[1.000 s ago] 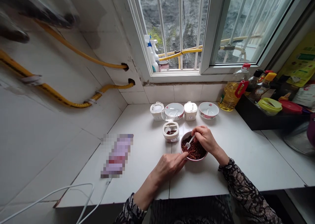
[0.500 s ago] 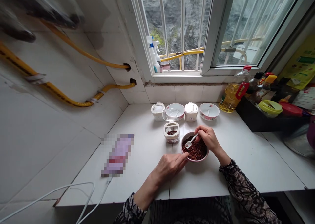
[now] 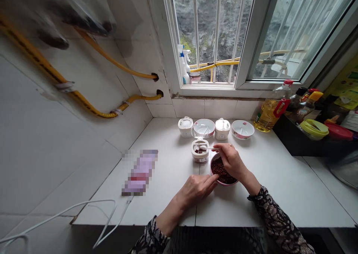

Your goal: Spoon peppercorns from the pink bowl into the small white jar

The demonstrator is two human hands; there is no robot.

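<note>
My right hand [image 3: 231,159] pinches the handle of a small white spoon [image 3: 207,148]. The spoon's scoop is over the opening of a small clear jar [image 3: 200,159] with a cream rim, its lid raised and some dark red bits inside. Below my right hand stands a round bowl [image 3: 227,184] filled with dark red dried grains, like Sichuan peppercorns [image 3: 220,169]; the hand covers part of it. My left hand [image 3: 194,189] grips the bowl's left rim with its fingertips, its thumb mostly hidden.
Behind the jar stand two white lidded jars [image 3: 185,127] [image 3: 222,129] and two patterned white bowls [image 3: 204,124] [image 3: 243,126]. An oil bottle [image 3: 265,114] is beside a black rack [image 3: 291,138] of condiments. A blurred purple phone-like object [image 3: 141,174] with a white cable [image 3: 123,216] lies left.
My right hand has moved the spoon from above the bowl leftward to the open jar. My left hand stays at the bowl's rim. The whole view has shifted slightly.
</note>
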